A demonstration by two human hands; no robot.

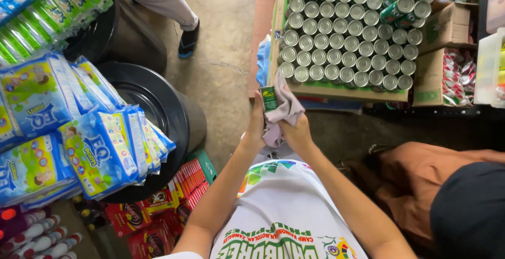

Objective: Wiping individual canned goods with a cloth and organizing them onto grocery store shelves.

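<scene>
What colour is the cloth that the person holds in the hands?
The cloth is pale pinkish grey, best seen in the head view.

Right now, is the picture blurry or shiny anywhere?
Head view: even daylight, mostly sharp; the can tops in the box gleam a little; the left hand and right hand, with a green can and grey cloth, look slightly soft; the edges bend outward.

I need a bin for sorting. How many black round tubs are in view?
2. The upper tub stands top left beside a person's foot; the lower tub sits just below it, partly under blue diaper packs. Others may be hidden.
</scene>
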